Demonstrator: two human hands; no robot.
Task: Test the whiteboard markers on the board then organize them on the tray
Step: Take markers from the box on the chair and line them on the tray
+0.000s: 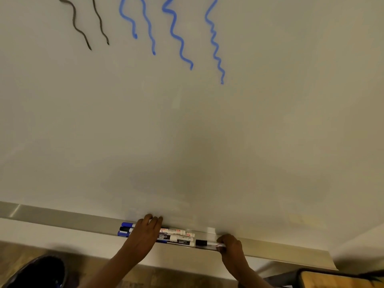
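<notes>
Board [207,121] carries two black squiggles [83,28] and four blue ones [176,34] up top, so testing looks mostly done; the step now seems to be sorting.

Three markers [176,238] lie side by side, touching, along the tray [62,219] under the board: caps to the left, two blue w/ one black between. Left hand [145,235] lies flat over their middles, fingers spread and reaching to the board edge; not closed on anything, more pressing/aligning. Right hand [230,245] is curled, its grip closed on a fourth marker [204,243] w/ black cap, just right of the three, lying in the tray or just at it; can't tell if it's lifted.

Handling, as I judge it: markers are light, stiff, smooth plastic and round, so they roll easily and slip under a loose pinch. Best hold is mid-barrel, thumb vs. two fingers; avoid pulling by the cap, it could pop off. Tray lip should stop roll-off, but nudging one likely shifts its neighbours.
</notes>
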